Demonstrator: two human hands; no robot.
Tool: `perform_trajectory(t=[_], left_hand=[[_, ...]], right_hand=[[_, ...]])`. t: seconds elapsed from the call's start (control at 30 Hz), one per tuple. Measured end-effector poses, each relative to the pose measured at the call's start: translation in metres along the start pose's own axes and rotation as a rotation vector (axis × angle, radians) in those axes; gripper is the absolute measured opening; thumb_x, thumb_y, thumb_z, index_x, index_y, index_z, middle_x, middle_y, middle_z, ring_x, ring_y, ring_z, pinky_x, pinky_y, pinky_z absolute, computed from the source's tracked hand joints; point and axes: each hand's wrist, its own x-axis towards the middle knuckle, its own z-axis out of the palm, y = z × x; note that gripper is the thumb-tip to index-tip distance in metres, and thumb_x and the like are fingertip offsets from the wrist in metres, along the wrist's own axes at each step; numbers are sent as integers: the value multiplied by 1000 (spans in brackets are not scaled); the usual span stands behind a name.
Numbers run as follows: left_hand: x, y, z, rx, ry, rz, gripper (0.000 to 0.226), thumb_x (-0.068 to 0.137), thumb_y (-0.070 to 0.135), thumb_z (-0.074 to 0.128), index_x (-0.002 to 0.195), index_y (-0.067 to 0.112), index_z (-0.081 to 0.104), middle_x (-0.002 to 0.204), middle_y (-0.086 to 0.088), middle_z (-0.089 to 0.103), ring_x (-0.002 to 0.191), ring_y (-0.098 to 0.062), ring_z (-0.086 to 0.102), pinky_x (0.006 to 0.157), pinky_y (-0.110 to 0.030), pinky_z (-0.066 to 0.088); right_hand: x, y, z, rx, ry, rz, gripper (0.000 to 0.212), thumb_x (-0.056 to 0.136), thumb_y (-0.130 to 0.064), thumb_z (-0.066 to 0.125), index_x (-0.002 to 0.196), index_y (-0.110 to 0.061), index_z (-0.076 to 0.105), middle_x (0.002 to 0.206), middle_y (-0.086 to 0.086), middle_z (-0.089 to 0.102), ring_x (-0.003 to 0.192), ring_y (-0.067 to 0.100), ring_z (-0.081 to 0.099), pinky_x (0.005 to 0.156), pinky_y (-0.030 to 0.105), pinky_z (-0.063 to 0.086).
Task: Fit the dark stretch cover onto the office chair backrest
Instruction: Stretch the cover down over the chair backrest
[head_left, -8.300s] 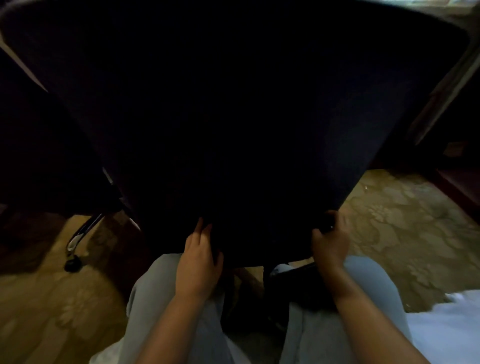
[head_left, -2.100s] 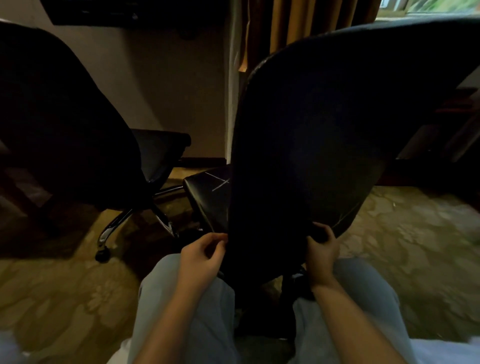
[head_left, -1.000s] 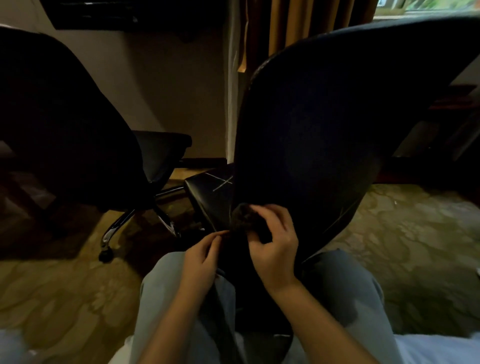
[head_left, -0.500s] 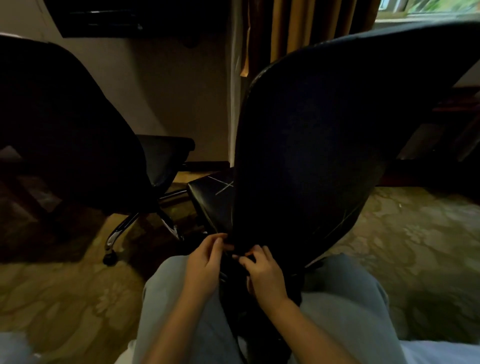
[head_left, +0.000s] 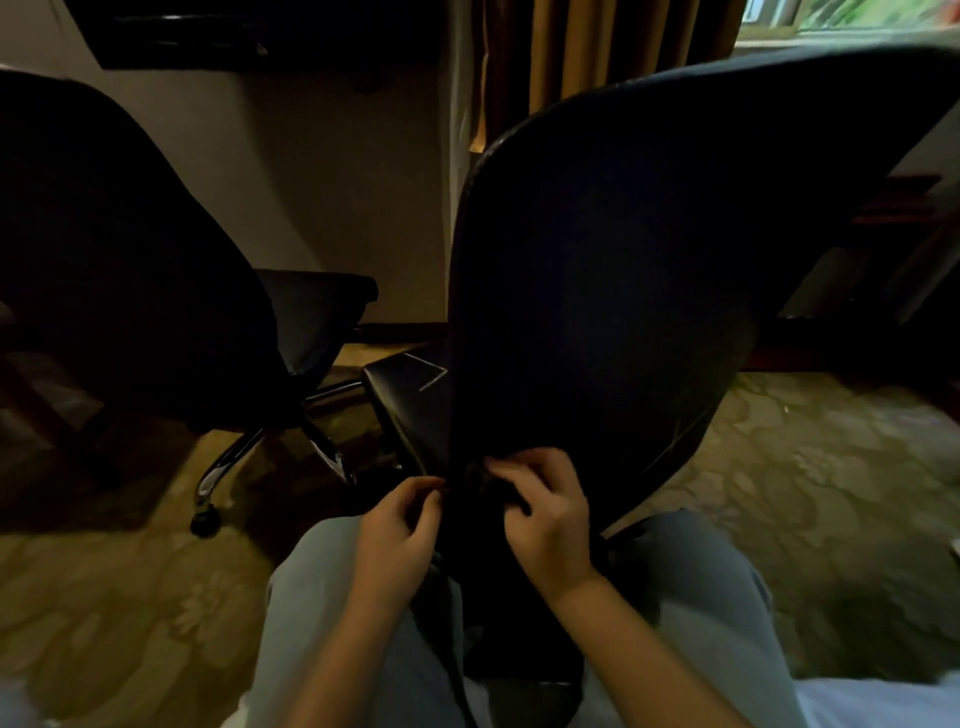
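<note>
The office chair backrest stands right in front of me, wrapped in the dark stretch cover. Its black seat sticks out to the left. My left hand pinches the cover's lower left edge between thumb and fingers. My right hand sits just beside it, fingers curled round a bunched bit of dark fabric at the bottom hem. The hem itself is too dark to make out in detail. My knees in grey trousers are under both hands.
A second dark office chair with a chrome wheeled base stands at the left. A patterned carpet covers the floor. Orange curtains and a window are behind; dark wooden furniture is at the right.
My right hand came over from the cover's right lower edge to the lower left, beside my left hand, and now grips bunched fabric there. My left hand stayed at that edge.
</note>
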Motion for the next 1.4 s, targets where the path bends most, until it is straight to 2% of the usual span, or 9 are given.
perform_trajectory(t=[0.23, 0.4, 0.5, 0.6, 0.77, 0.9, 1.03, 1.17, 1.4], left_hand=[[-2, -3, 1, -30, 33, -25, 18, 92, 7, 59, 95, 25, 63, 88, 11, 68, 84, 5, 63, 68, -10, 48], [-4, -8, -3, 102, -40, 23, 14, 93, 14, 58, 94, 27, 64, 85, 12, 66, 79, 1, 62, 65, -17, 50], [-4, -12, -1, 175, -128, 22, 20, 92, 20, 59, 110, 28, 63, 99, 14, 66, 91, 0, 62, 76, -17, 51], [-3, -15, 1, 232, -146, 40, 30, 92, 22, 60, 122, 23, 60, 109, 13, 62, 100, -2, 59, 84, -17, 48], [-3, -13, 2, 280, -124, 60, 33, 90, 18, 61, 123, 21, 60, 111, 14, 60, 95, -9, 64, 85, -26, 53], [-4, -15, 2, 343, -110, 78, 38, 89, 17, 61, 127, 22, 57, 117, 14, 58, 102, -2, 58, 81, -9, 42], [-3, -17, -2, 337, -95, 70, 38, 89, 14, 61, 127, 21, 58, 119, 14, 58, 98, 5, 52, 74, 2, 37], [-3, -19, -5, 317, -92, 74, 40, 90, 13, 60, 129, 22, 55, 122, 14, 54, 95, 5, 52, 72, 0, 41], [-3, -21, -4, 303, -70, 28, 38, 94, 20, 56, 132, 20, 52, 131, 10, 50, 93, -2, 56, 69, -2, 40]], right_hand=[[-49, 33, 26, -154, -481, 73, 27, 74, -24, 53, 90, -25, 74, 97, -5, 63, 80, 19, 63, 52, 20, 51], [-26, 37, 5, -9, -252, 127, 30, 69, -20, 61, 98, -18, 70, 106, -9, 51, 93, 9, 54, 73, 14, 46], [1, 41, -17, -11, 52, 272, 47, 64, 6, 55, 106, -12, 65, 110, 1, 53, 99, 8, 52, 90, 6, 38], [14, 39, -22, 12, 229, 400, 46, 62, 13, 54, 104, -3, 64, 106, 8, 55, 97, -2, 47, 89, 0, 33], [-17, 9, 14, 100, -79, 236, 43, 60, -1, 55, 98, -19, 64, 100, -5, 55, 91, 11, 57, 83, 13, 44], [-32, 7, 33, 49, -283, 77, 48, 58, 5, 58, 100, -17, 68, 107, -5, 55, 100, 15, 53, 84, 20, 45], [-29, 26, 24, 24, -227, 234, 37, 63, -4, 65, 97, -19, 67, 104, -7, 52, 95, 10, 55, 79, 14, 44], [-19, 57, 12, -58, -138, 388, 52, 55, 20, 57, 97, -7, 67, 102, 8, 59, 91, 27, 62, 80, 13, 41], [-5, 70, 0, -44, 73, 783, 43, 71, 18, 55, 109, 0, 60, 116, 15, 53, 103, 29, 55, 87, 26, 38]])
